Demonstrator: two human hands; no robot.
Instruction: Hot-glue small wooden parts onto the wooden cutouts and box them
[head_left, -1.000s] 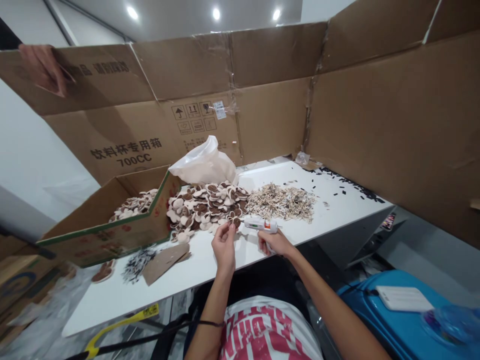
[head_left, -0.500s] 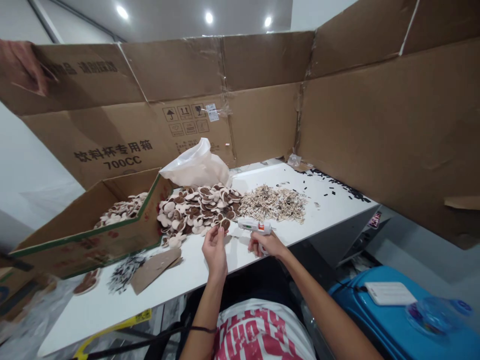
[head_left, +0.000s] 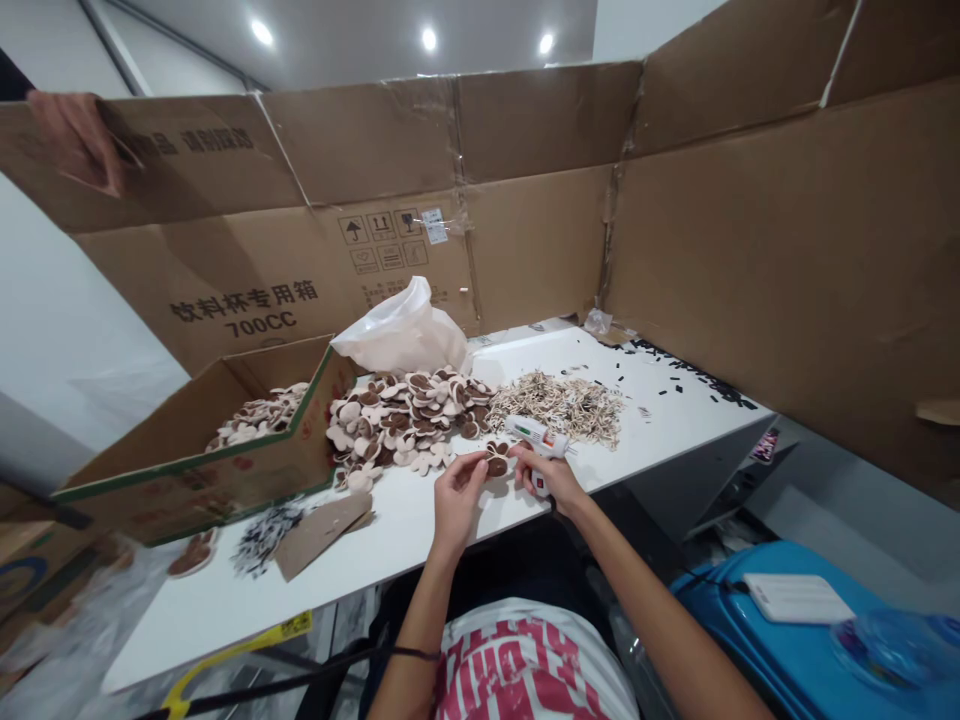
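My left hand (head_left: 458,500) pinches a small brown felt piece (head_left: 497,466) with a pale edge between thumb and fingertips, just above the front of the white table. A thin pale cord loop (head_left: 495,450) lies across its top. My right hand (head_left: 553,480) is closed round the handle of a white glue gun (head_left: 534,434). The gun's nozzle points left, above the piece. The right thumb and index finger reach the piece's right side; whether they press on it I cannot tell. Behind the hands lie a heap of brown and cream felt pieces (head_left: 405,415) and a heap of pale cord loops (head_left: 562,405).
An open carton (head_left: 225,500) with more felt pieces stands left. Brown card sheets (head_left: 322,535) and dark strips (head_left: 266,535) lie near it. Tall cardboard (head_left: 540,230) walls the back and right. Another person's hand (head_left: 79,140) rests over the top left edge. A blue case (head_left: 795,570) stands right.
The glue gun has tilted, its nozzle lifting from beside the felt piece to above it. My right fingers have come to the piece's right side. The view has turned slightly left.
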